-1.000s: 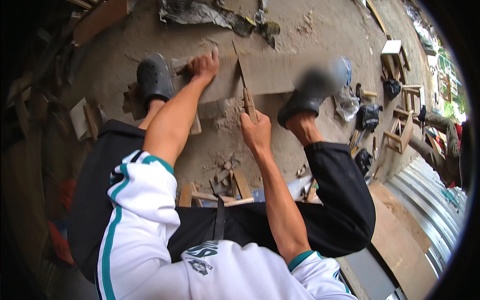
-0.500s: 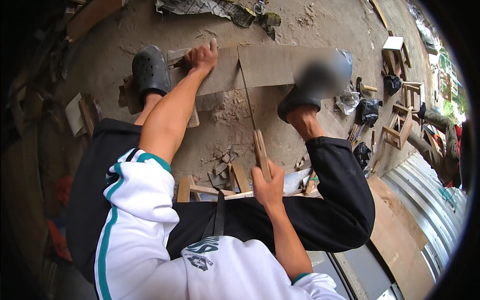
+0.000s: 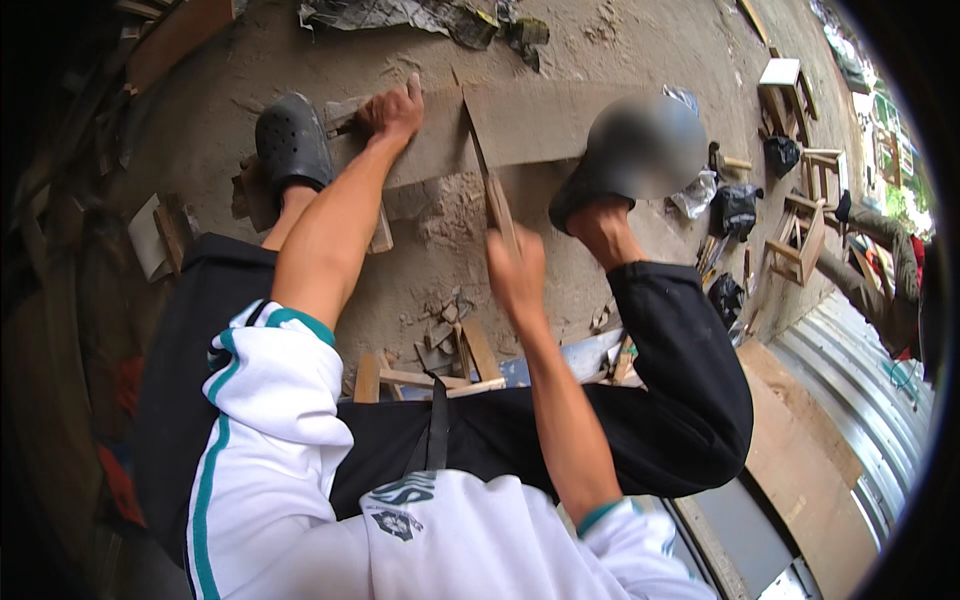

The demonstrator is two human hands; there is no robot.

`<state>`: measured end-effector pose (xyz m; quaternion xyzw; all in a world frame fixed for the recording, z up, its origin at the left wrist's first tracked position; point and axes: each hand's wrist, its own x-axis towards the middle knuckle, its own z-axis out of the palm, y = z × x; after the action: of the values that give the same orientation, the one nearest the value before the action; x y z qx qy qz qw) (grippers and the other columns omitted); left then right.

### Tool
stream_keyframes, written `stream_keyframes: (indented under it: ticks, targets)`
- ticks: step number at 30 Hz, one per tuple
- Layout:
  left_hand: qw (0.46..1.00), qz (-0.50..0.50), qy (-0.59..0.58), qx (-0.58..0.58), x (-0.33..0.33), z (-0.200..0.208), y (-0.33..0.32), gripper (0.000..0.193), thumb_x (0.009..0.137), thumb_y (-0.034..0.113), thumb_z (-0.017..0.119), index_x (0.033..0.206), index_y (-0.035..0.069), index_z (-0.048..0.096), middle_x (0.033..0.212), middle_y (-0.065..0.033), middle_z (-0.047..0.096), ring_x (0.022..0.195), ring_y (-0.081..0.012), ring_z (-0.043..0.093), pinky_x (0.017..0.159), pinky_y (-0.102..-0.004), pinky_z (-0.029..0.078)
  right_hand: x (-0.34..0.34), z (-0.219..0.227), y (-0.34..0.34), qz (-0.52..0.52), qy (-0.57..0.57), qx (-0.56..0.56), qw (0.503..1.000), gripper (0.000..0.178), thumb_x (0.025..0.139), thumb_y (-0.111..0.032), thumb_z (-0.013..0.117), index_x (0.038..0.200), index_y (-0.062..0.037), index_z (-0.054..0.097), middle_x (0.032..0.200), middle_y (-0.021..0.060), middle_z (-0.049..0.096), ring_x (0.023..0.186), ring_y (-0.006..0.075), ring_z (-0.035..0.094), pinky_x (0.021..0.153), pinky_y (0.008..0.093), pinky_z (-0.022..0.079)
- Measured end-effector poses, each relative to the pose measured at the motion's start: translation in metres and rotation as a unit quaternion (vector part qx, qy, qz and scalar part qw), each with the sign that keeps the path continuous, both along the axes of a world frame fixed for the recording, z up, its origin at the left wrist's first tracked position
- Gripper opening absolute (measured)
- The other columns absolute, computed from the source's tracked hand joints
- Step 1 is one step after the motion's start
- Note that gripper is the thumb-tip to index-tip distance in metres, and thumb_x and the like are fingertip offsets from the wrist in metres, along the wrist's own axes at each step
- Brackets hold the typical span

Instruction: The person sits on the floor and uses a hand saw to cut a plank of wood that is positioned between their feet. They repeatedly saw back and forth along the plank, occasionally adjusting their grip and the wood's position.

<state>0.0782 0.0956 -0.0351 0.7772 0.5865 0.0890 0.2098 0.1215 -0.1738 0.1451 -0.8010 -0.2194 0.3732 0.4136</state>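
A flat wooden board lies crosswise on low supports, my two dark clogs at its ends. At its left part my left hand bears down, fingers curled at the board and thumb stuck out. My right hand is wrapped round the wooden handle of a handsaw. The narrow blade crosses the board in a cut line just right of my left hand, its tip past the far edge. A blurred round patch hides the board's right end and part of the right clog.
Wood offcuts and rubble lie between my legs. Crumpled sheeting is on the ground beyond the board. To the right are black plastic bags, small wooden stools and corrugated metal sheet. Another person's limbs show at far right.
My right hand has pushed the handsaw away from me, so its handle is now close to the board's near edge and the blade tip emerges beyond the far edge. My left hand stays on the board.
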Motion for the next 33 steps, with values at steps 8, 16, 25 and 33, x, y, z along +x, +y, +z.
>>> stream_keyframes:
  ticks: [8, 16, 25, 33]
  targets:
    - [0.999, -0.002, -0.024, 0.048, -0.005, 0.001, 0.003, 0.066, 0.097, 0.052, 0.032, 0.075, 0.005, 0.073, 0.077, -0.0239, 0.067, 0.082, -0.0408, 0.066, 0.088, -0.0487, 0.040, -0.045, 0.061, -0.064, -0.053, 0.034, 0.050, 0.997, 0.020, 0.082, -0.010, 0.053, 0.066, -0.0002, 0.048, 0.057, -0.0002, 0.043, 0.055, 0.0086, 0.041, 0.050, 0.0315, 0.034]
    - [0.998, 0.006, -0.015, 0.062, -0.009, -0.006, 0.003, 0.066, 0.097, 0.052, 0.034, 0.072, 0.005, 0.072, 0.077, -0.0223, 0.068, 0.081, -0.0404, 0.066, 0.086, -0.0491, 0.039, -0.028, 0.026, -0.039, -0.007, -0.002, 0.023, 1.000, 0.019, 0.080, -0.013, 0.055, 0.070, 0.0030, 0.054, 0.055, 0.0109, 0.046, 0.053, 0.0119, 0.047, 0.050, 0.0337, 0.039]
    - [0.999, -0.006, -0.024, 0.037, 0.000, -0.011, -0.002, 0.065, 0.097, 0.051, 0.033, 0.071, 0.006, 0.072, 0.078, -0.0210, 0.068, 0.082, -0.0378, 0.066, 0.088, -0.0476, 0.038, -0.010, 0.000, -0.009, -0.018, 0.011, 0.025, 0.999, 0.024, 0.084, -0.014, 0.053, 0.063, -0.0039, 0.046, 0.055, -0.0021, 0.044, 0.052, 0.0076, 0.040, 0.047, 0.0287, 0.032]
    - [0.999, -0.010, -0.008, 0.034, 0.001, -0.005, -0.003, 0.065, 0.097, 0.052, 0.034, 0.070, 0.006, 0.072, 0.076, -0.0198, 0.068, 0.081, -0.0368, 0.066, 0.090, -0.0475, 0.035, -0.005, -0.019, -0.008, -0.018, -0.014, 0.012, 1.000, 0.022, 0.081, -0.013, 0.054, 0.064, 0.0022, 0.051, 0.052, 0.0058, 0.045, 0.054, 0.0102, 0.045, 0.050, 0.0334, 0.038]
